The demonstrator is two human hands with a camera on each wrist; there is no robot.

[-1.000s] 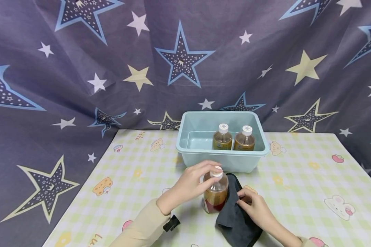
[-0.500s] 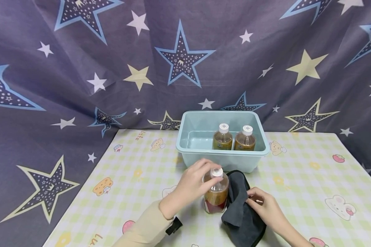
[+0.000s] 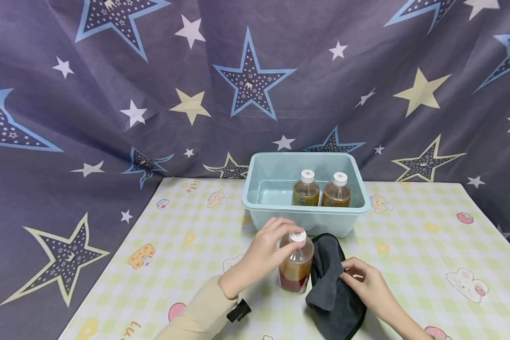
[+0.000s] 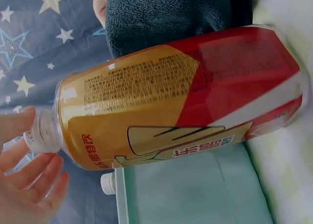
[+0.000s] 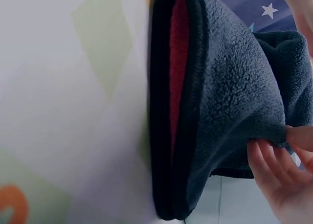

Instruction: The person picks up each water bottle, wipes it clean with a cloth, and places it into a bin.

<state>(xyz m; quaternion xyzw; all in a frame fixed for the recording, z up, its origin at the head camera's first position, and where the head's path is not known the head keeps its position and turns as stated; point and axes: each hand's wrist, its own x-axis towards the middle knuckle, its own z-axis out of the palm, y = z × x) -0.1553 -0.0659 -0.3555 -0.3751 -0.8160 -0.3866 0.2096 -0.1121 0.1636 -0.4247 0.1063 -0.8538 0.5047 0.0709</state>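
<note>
My left hand (image 3: 265,250) pinches the white cap of a drink bottle (image 3: 295,271) between thumb and fingers. The bottle has a gold and red label (image 4: 195,87) and stands on the table in front of the tub. To its right, my right hand (image 3: 365,285) pinches a fold of a dark grey towel (image 3: 333,302) between thumb and fingertips. The towel hangs bunched, its far edge close beside the bottle. A red inner side of the towel (image 5: 178,62) shows between its black-bound edges in the right wrist view.
A light blue plastic tub (image 3: 297,215) stands behind the bottle. Two white-capped bottles, a left one (image 3: 306,192) and a right one (image 3: 336,194), stand in its right half. The checked tablecloth (image 3: 212,226) reaches back to a star-patterned curtain (image 3: 161,71).
My right hand has drawn the towel a little to the right, away from the bottle's side. The bottle has turned slightly under my left hand, so its label shows differently.
</note>
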